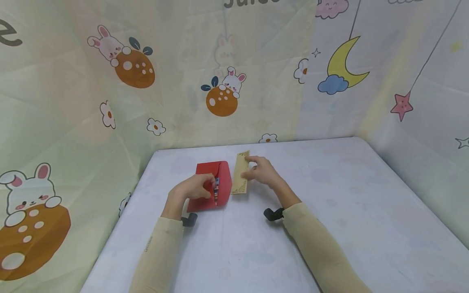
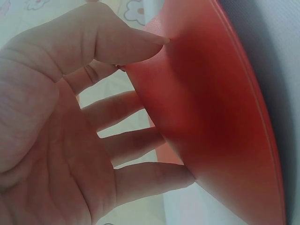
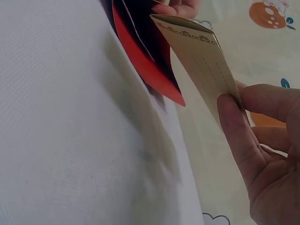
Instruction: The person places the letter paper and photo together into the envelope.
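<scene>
My left hand point(image 1: 192, 187) pinches a red envelope point(image 1: 225, 187) near its opening, which faces right with a rounded flap. In the left wrist view the thumb lies on the near face of the red envelope point(image 2: 220, 108), and the other fingers go behind its edge. A narrow, colorfully patterned strip point(image 1: 216, 190) shows at the opening. To its right, my right hand point(image 1: 264, 170) grips a long tan paper sleeve point(image 1: 239, 173) between thumb and fingers. Seen from the right wrist, the sleeve point(image 3: 199, 58) has a dark ornamental border, printed lines and a gaping end.
A white-covered table point(image 1: 234, 252) lies below both hands. Behind it hangs a curtain point(image 1: 176, 97) printed with rabbits and flowers; another side of the curtain stands at the right. Black wrist mounts point(image 1: 273, 214) sit under the sleeves' cuffs.
</scene>
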Demonstrator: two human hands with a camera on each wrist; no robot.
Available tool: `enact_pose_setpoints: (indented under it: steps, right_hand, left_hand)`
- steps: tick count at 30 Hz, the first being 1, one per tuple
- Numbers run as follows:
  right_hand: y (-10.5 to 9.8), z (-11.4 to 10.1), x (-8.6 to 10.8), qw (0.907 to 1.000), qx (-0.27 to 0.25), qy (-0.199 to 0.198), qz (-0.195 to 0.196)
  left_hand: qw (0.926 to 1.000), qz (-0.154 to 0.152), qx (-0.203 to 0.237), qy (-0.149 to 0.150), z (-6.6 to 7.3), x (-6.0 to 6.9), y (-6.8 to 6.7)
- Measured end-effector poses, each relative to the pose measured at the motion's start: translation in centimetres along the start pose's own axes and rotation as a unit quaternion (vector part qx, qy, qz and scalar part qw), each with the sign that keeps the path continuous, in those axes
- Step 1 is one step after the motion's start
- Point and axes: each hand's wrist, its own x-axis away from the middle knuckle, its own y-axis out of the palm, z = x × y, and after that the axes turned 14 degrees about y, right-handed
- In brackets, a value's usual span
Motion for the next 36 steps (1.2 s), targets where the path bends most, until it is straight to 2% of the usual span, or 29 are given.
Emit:
enact_pose_setpoints:
  steps: [9, 19, 26, 36]
  right_hand:
    - [0.5, 0.0, 0.0, 0.9997, 0.002, -0.020, -0.016]
    - [2.1, -0.2, -0.2, 0.9991, -0.016, 0.000, -0.038]
    - [3.3, -0.1, -0.2, 0.9987, -0.023, -0.014, -0.042]
    - [3.7, -0.3, 0.3, 0.9984, -0.022, -0.011, -0.051]
  left_hand:
    - [1.0000, 0.001, -0.004, 0.001, 0.1, 0.0, -0.1]
    - [1.0000, 0.004, -0.003, -0.001, 0.0, -0.1, 0.0]
    - [1.0000, 0.001, -0.003, -0.003, 0.1, -0.1, -0.1]
    - [1.0000, -0.005, -0.007, 0.004, 0.1, -0.1, -0.2]
